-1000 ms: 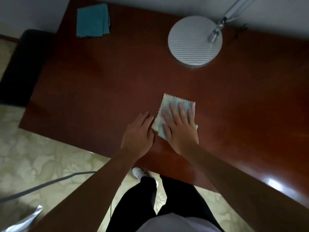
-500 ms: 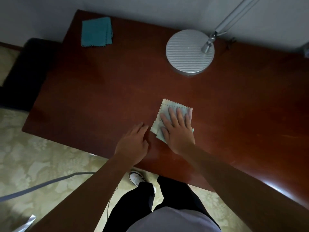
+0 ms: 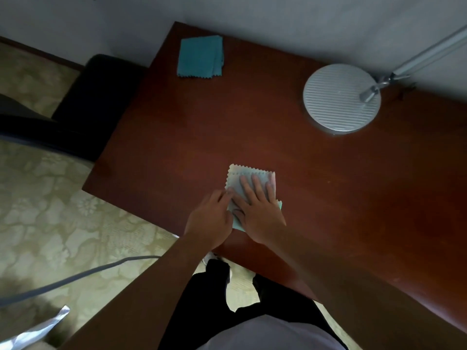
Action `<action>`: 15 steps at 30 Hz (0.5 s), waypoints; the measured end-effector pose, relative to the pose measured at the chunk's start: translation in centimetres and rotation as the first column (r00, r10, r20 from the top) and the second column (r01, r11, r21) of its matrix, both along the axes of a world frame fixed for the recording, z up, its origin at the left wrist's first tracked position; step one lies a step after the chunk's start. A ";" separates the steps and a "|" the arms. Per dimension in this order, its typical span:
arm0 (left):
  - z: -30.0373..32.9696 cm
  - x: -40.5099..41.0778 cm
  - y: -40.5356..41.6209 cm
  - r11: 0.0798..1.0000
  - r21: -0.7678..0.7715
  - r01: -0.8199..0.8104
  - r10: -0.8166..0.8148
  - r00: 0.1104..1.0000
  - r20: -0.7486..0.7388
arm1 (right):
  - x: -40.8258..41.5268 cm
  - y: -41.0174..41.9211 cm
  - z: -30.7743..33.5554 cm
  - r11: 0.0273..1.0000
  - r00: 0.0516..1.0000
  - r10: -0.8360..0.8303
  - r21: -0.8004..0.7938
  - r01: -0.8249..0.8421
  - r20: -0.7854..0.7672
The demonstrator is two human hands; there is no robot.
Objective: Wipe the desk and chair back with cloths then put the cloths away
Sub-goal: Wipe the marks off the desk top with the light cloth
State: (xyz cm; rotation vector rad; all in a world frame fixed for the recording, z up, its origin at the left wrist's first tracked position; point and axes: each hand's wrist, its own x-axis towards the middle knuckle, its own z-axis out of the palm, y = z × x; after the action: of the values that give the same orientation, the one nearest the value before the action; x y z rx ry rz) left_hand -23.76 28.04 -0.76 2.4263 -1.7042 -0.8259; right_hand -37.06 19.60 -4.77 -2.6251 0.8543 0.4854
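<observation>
The right hand [image 3: 260,213] lies flat, fingers straight, on a pale cloth [image 3: 249,176] near the front edge of the counter [image 3: 328,198], hiding most of it. The left hand [image 3: 211,221] touches the cloth's left edge; its fingertips are tucked, grip unclear. A teal cloth [image 3: 200,56] sits far behind, a dark chair [image 3: 83,102] partly hidden beside the counter.

Right hand [image 3: 260,210] flat, fingers straight; left hand [image 3: 211,218] beside, fingers bent.
</observation>
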 end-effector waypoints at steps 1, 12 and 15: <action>0.0 0.8 -0.1 1.000 0.003 0.000 0.000 1.000 0.006 | 0.8 0.0 0.0 1.000 1.000 0.002 -0.003 -0.002 -0.009; -0.4 13.8 -3.7 0.974 -0.101 0.200 -0.183 0.970 0.162 | 13.8 -2.6 -0.3 0.986 0.984 -0.163 -0.034 0.161 -0.068; -0.9 17.3 -4.4 0.954 -0.115 0.276 -0.259 0.955 0.143 | 17.8 -4.5 -0.5 0.975 0.972 -0.223 -0.038 0.221 -0.069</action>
State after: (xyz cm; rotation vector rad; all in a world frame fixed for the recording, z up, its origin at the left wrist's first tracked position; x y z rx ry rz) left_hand -6.48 23.65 -1.61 2.2350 -2.0966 -0.5671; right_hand -19.27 15.06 -5.32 -2.5102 1.1710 0.5138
